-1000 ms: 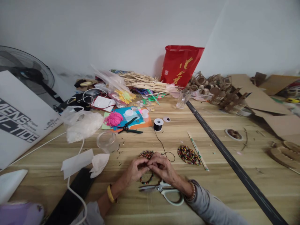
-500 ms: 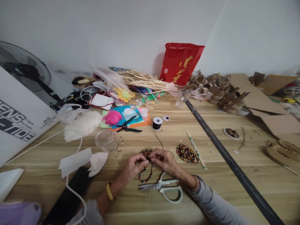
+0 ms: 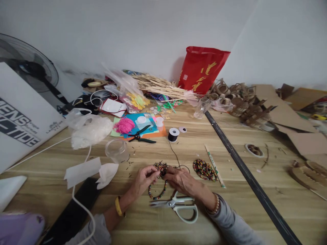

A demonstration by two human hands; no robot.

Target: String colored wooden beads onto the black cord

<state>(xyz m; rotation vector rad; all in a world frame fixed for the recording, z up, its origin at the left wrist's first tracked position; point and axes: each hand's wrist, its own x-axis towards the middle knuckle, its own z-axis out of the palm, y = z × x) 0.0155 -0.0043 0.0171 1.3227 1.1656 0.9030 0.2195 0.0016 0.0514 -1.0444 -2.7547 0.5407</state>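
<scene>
Between my hands lies a beaded string (image 3: 160,168) of small multicoloured beads, bunched at the back, with a loop hanging toward me. My left hand (image 3: 146,178) pinches the bunch from the left. The fingers of my right hand (image 3: 182,182) curl over its right side, hiding their tips. Black cord runs from a white spool (image 3: 173,134) down to my right hand. Scissors with pale green handles (image 3: 176,205) lie just below the hands, blades pointing left. A second heap of beaded strings (image 3: 204,169) rests to the right, beside a thin patterned stick (image 3: 215,166).
Black-handled pliers (image 3: 141,135) and pink yarn (image 3: 124,126) lie on coloured paper. A clear jar (image 3: 117,150) and a plastic bag (image 3: 90,131) stand left. A dark strip (image 3: 237,160) crosses the table at right. Behind are bamboo strips (image 3: 155,85) and a red bag (image 3: 203,69).
My right hand has turned lower and flatter over the beads. The bead loop has widened and swung a little left. The whole view has shifted slightly.
</scene>
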